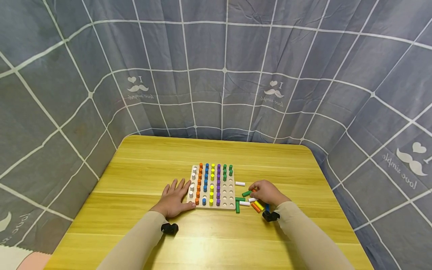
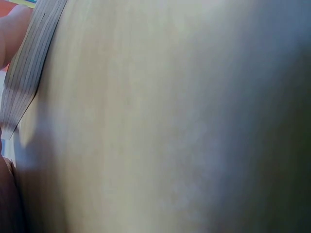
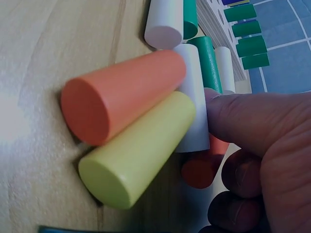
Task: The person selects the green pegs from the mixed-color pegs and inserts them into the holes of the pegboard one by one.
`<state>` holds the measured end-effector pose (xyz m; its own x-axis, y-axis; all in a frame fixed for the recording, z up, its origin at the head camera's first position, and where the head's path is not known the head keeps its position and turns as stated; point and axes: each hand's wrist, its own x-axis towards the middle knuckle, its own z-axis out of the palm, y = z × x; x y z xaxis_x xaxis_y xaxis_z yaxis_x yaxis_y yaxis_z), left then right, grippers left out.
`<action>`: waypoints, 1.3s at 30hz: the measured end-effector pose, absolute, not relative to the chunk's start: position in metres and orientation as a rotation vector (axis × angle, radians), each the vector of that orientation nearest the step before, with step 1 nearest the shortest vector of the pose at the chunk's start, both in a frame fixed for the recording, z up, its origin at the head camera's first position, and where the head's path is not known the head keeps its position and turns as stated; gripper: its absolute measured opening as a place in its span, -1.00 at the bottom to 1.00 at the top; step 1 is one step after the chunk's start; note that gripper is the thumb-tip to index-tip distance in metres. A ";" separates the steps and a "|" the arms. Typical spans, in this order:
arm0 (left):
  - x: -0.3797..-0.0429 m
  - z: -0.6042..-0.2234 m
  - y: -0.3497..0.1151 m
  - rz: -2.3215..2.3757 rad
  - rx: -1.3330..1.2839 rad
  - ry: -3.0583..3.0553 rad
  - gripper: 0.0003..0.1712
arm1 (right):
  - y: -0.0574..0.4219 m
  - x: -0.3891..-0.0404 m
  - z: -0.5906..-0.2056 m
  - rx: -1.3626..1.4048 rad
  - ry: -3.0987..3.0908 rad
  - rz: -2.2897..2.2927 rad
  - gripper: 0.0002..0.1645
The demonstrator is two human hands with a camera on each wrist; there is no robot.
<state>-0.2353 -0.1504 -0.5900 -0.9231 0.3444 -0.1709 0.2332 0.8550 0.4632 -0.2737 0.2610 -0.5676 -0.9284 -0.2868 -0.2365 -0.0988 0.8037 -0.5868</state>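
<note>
A wooden pegboard [image 1: 216,208] lies mid-table, with white, orange, blue, yellow, purple and green pegs standing in columns. My left hand [image 1: 173,200] rests with spread fingers along its left side, the thumb at the front left corner. In the left wrist view, the thumb [image 2: 13,33] overlaps the board's layered edge [image 2: 33,63]. To the right of the board, my right hand [image 1: 268,193] pinches a green peg [image 1: 246,194] at one end. Beneath this hand are a white peg [image 3: 192,107], a yellow peg [image 3: 141,150] and an orange peg [image 3: 126,97].
More loose pegs lie by the board's right side, among them a white peg [image 1: 240,183], a green peg [image 1: 237,207] and a blue peg [image 1: 267,207] near the right wrist. Grey checked curtains [image 1: 209,86] surround the wooden table [image 1: 152,157] on its far side and flanks.
</note>
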 end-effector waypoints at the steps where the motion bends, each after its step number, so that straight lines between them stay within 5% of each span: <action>1: -0.235 -0.588 -0.150 0.641 0.439 2.778 0.21 | 0.261 -0.274 -0.568 -0.295 2.673 -0.852 -0.80; 39: -0.232 -0.576 -0.149 0.613 0.423 2.766 0.17 | 0.261 -0.275 -0.566 -0.222 2.631 -1.060 -0.84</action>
<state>-0.2319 -0.1494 -0.5760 -0.9190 0.3384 -0.2022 0.2214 0.8674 0.4456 -0.2750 0.2608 -0.5661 -0.9444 -0.2502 -0.2134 -0.0325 0.7167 -0.6966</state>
